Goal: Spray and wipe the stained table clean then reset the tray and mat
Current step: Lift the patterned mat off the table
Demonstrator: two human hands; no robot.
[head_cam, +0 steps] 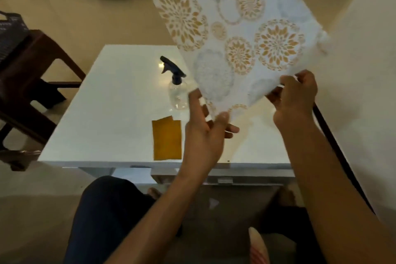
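- The person's left hand [205, 133] and right hand [296, 96] each keep a pinching grip on the near edge of the patterned mat [233, 34], which hangs in the air above the far right of the white surface [102, 100].
- The spray bottle [176, 88] stands just beside the raised mat; the yellow cloth [167, 138] lies flat near the front edge.
- No tray is in view.
- Judged best: lift the mat fully clear without brushing the bottle, and set it off the surface before spraying.

Bare forearms, no sleeves visible; left hand [203, 135] and right hand [294, 96] without rings or watch; dark navy trousers [102, 216]; bare feet.
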